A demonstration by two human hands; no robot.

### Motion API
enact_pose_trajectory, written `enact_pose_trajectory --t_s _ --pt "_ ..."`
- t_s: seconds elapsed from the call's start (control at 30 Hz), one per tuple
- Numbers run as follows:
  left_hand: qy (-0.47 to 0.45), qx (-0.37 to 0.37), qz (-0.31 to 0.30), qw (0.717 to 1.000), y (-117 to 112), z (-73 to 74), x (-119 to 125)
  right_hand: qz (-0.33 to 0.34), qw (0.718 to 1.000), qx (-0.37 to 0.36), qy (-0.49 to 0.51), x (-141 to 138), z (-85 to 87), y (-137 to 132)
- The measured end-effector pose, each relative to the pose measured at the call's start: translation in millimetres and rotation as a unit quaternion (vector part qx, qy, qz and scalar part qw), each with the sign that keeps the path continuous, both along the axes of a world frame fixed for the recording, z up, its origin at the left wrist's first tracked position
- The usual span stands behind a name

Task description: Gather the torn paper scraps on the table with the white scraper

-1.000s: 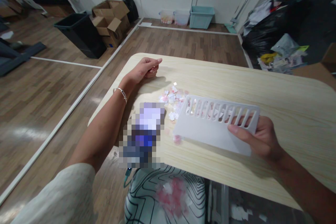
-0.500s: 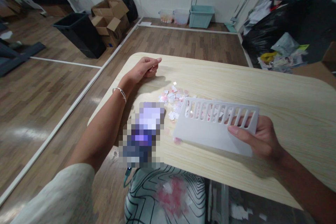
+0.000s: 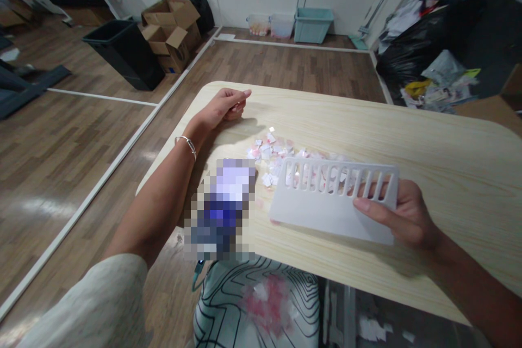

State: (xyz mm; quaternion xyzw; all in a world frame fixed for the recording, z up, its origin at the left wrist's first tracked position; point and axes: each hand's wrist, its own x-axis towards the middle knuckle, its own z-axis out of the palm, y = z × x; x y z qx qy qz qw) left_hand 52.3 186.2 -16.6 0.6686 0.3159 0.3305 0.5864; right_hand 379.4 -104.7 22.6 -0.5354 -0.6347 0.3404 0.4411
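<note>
My right hand [image 3: 402,212] grips a white slotted plastic panel [image 3: 326,206] by its right end, standing it on its long edge on the light wood table [image 3: 408,136]. Behind and beside the panel lies a heap of small pink and white paper scraps [image 3: 271,155]. My left hand [image 3: 226,106] rests on the table's far left edge, fingers curled together, apart from the scraps, with a bracelet on the wrist. A patterned bag [image 3: 261,304] holding more scraps sits below the table's near edge.
A blurred-out object [image 3: 222,206] lies at the table's near left edge. On the floor beyond stand a black bin [image 3: 126,51], cardboard boxes [image 3: 173,30], a teal tub [image 3: 313,24] and black rubbish bags [image 3: 424,43] at the right.
The panel has tipped a little more upright and slid slightly nearer to me. My left hand has stayed still.
</note>
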Motion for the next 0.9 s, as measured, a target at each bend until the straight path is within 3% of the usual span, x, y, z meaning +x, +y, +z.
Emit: enact_pose_trajectory --t_s 0.27,0.9 --pt "-0.007 0.0 0.004 1.0 1.1 -2.4 0.3 -0.037 0.999 0.0 0.027 2.9 -5.0 -2.1" --pt "-0.003 -0.007 0.011 1.0 -1.8 0.9 2.1 -0.005 1.0 0.024 0.013 4.1 -4.9 0.3"
